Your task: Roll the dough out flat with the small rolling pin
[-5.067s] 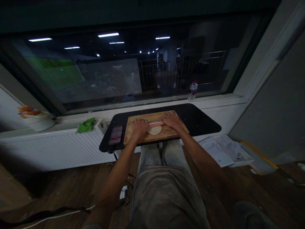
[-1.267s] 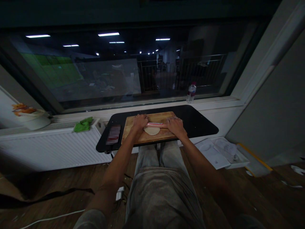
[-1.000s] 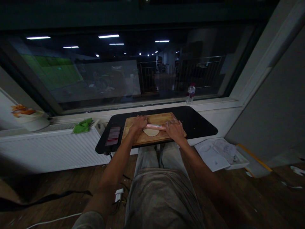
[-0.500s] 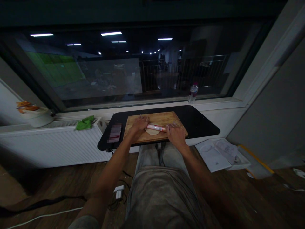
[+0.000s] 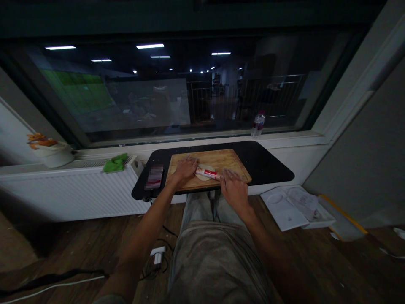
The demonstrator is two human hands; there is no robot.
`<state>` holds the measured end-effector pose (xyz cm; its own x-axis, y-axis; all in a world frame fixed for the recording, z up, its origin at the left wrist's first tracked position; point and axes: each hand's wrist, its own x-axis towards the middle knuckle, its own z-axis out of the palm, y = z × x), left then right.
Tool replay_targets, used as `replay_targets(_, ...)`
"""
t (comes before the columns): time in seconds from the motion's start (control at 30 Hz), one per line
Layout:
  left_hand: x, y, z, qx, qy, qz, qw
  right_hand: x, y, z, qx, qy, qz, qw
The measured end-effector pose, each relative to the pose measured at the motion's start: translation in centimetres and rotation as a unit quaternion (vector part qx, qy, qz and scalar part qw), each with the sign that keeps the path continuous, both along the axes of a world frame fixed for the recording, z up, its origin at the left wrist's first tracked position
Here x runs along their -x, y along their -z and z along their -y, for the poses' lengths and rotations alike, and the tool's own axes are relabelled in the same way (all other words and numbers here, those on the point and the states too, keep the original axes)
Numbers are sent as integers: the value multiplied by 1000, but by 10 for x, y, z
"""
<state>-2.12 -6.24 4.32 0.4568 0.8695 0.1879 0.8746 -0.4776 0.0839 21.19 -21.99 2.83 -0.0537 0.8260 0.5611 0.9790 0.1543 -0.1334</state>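
Note:
A flat round of pale dough (image 5: 205, 168) lies on a wooden cutting board (image 5: 229, 160) on a small black table (image 5: 268, 162). A red and white cylinder (image 5: 207, 172) lies tilted across the dough as a roller. My left hand (image 5: 184, 169) rests flat on its left end, fingers stretched out. My right hand (image 5: 233, 189) lies palm down near the board's front edge, fingertips at the cylinder's right end, fingers extended.
A blurred red item (image 5: 154, 177) sits on the table left of the board. A water bottle (image 5: 258, 125) stands on the windowsill. A green cloth (image 5: 115, 163) and a white bowl (image 5: 53, 155) rest on the radiator shelf. Papers (image 5: 294, 202) lie on the floor to the right.
The cylinder has rolled toward me and tilted, right end nearer. My right hand slid back to the board's front edge. My left hand stayed near the dough.

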Motion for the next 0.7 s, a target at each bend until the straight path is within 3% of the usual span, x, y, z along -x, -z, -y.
replay_targets(0.43, 17, 8, 34, -28, 3, 13, 1000, -2, 2, 3, 5, -22, -1, 1000)
replay_targets(0.7, 18, 7, 44, -35, -17, 15, 999, -4, -21, -27, 49, 23, 27, 998)
